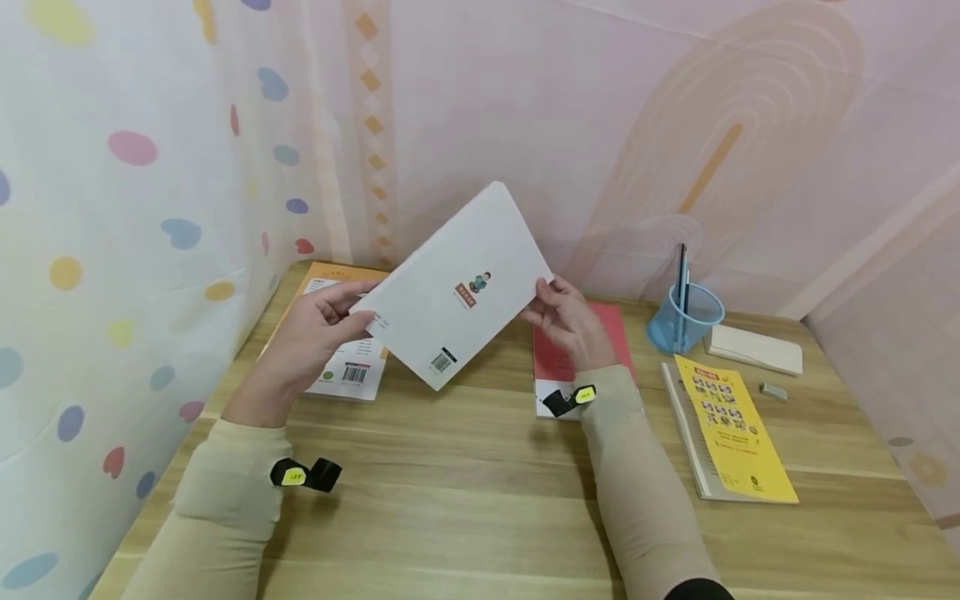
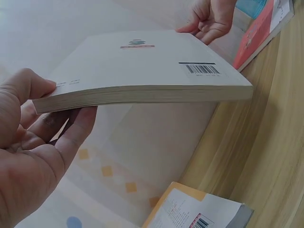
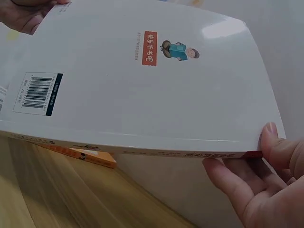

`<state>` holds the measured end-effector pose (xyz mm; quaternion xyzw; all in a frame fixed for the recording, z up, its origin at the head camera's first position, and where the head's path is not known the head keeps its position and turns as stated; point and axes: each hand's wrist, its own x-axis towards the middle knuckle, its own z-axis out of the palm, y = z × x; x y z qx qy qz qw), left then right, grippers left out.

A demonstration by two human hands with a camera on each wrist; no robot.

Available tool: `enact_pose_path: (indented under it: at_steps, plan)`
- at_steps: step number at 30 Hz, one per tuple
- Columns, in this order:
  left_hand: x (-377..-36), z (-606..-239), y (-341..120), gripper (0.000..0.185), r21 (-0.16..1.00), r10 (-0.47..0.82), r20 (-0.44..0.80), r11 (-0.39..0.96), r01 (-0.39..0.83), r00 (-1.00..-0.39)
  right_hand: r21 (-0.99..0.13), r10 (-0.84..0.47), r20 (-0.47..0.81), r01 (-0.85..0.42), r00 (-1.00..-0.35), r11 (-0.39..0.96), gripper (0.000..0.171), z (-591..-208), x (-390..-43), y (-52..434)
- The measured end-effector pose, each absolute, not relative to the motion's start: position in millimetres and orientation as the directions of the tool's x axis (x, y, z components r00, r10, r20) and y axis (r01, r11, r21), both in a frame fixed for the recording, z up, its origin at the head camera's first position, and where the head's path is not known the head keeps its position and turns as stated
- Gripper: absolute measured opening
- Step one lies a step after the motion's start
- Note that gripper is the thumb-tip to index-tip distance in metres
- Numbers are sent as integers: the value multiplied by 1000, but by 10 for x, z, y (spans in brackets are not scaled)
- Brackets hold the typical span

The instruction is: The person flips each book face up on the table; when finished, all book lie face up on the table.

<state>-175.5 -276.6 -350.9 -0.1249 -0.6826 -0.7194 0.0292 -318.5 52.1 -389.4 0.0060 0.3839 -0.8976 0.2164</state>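
A white paperback book (image 1: 457,275) is held up above the table, tilted, its back cover with a barcode and a small cartoon figure facing up. My left hand (image 1: 307,333) pinches its left corner, thumb on the cover and fingers beneath, as the left wrist view shows. At the opposite side my right hand (image 1: 570,321) pinches the spine edge near a corner, thumb (image 3: 273,137) on top and fingers underneath. Behind the left hand lies an orange and white book (image 1: 352,379). A red and white book (image 1: 607,333) lies partly hidden under the right hand.
At the right stands a blue mesh pen cup (image 1: 686,321) with pens in it. Beside it lie a white flat case (image 1: 753,348) and a small grey eraser (image 1: 773,391). A yellow-covered book (image 1: 738,433) lies nearer. Patterned curtains (image 1: 480,100) border the wooden table (image 1: 442,500).
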Motion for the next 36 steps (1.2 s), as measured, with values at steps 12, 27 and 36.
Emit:
enact_pose_path:
  at_steps: [12, 27, 36]
  plan:
    - [-1707, -3448, -2774, 30, 955, 17, 268, -137, 263, -963, -640, -329, -130, 333, -935, -692, 27, -3876, -3163, 362]
    - [-1783, -3385, -2589, 22, 923, -148, 327, -164, 349, -933, -580, -241, -152, 284, -959, -763, 22, -3948, -3137, 345]
    - [-1786, -3386, -2539, 21, 915, -179, 340, -166, 369, -923, -569, -252, -134, 282, -958, -772, 22, -3976, -3128, 326]
